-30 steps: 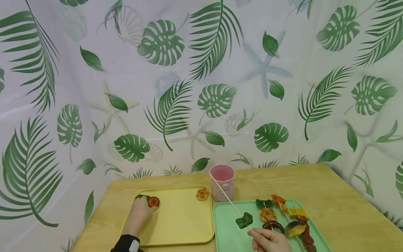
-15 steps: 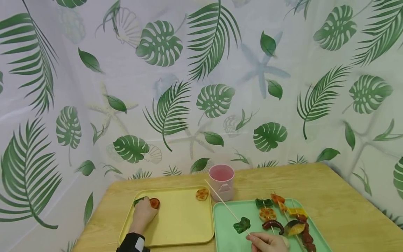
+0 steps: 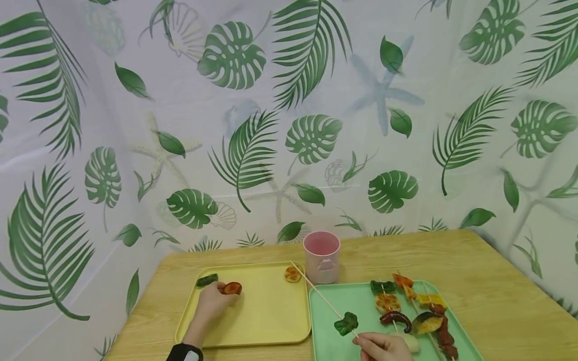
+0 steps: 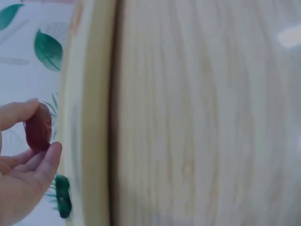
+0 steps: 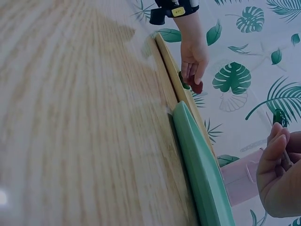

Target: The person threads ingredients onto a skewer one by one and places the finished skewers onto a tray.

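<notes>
My left hand (image 3: 211, 304) pinches a reddish-brown, round toy food piece (image 3: 232, 288) above the left part of the yellow tray (image 3: 266, 321). In the left wrist view, thumb and fingertips hold this piece (image 4: 38, 128) by its edges. A dark green piece (image 3: 207, 280) lies by the tray's far left corner. Over the green tray (image 3: 321, 307), my right hand (image 3: 384, 347) grips a thin wooden skewer (image 3: 318, 292) near its lower end. One green pepper-like piece (image 3: 346, 324) is threaded on it, just above the fingers. The skewer's tip points up and left.
Several loaded skewers (image 3: 387, 304) lie on the green tray's right side. A pink cup (image 3: 322, 258) stands behind the trays. An orange-yellow round slice (image 3: 292, 274) lies at the yellow tray's far right corner. The wooden table (image 3: 496, 301) ends at a leaf-print curtain.
My left hand has taken the reddish-brown piece and moved slightly right, away from the green piece. The skewer in my right hand has shifted a little down and left.
</notes>
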Action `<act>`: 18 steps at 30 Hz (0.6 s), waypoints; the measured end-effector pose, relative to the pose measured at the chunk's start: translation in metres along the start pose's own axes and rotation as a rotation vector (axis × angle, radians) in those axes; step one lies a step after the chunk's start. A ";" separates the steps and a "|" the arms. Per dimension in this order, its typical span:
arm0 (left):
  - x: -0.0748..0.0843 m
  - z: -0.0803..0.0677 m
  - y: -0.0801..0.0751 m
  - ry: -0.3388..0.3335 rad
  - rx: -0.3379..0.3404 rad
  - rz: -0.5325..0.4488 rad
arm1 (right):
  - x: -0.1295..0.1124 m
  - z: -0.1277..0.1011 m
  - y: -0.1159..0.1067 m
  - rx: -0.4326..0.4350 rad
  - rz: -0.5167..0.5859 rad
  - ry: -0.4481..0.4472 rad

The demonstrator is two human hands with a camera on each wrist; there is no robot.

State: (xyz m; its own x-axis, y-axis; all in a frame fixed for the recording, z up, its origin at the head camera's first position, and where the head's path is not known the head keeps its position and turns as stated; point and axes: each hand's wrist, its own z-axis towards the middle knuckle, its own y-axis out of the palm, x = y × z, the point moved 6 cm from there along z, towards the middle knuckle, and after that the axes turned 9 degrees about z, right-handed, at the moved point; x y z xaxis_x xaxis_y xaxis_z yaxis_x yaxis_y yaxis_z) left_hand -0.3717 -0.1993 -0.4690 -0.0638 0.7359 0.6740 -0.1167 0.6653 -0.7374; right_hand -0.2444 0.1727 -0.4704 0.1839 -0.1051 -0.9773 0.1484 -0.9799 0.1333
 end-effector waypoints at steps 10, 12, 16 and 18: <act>0.066 -0.045 -0.011 0.117 -0.205 -0.508 | -0.032 -0.020 0.013 -0.022 -0.249 -0.155; 0.078 -0.053 -0.014 0.143 -0.244 -0.544 | -0.050 -0.031 0.018 0.042 -0.383 -0.354; 0.096 -0.063 -0.020 0.194 -0.301 -0.581 | -0.082 -0.058 0.027 0.255 -0.591 -0.764; 0.102 -0.067 -0.022 0.217 -0.325 -0.590 | -0.091 -0.066 0.028 0.309 -0.619 -0.847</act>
State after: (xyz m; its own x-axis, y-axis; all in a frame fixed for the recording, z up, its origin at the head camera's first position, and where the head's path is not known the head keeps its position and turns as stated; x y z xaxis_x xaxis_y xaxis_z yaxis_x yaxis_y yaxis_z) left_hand -0.3092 -0.1308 -0.3869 0.1217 0.2270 0.9663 0.2332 0.9397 -0.2501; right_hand -0.1930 0.1657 -0.3668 -0.5842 0.4538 -0.6729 -0.2870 -0.8910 -0.3517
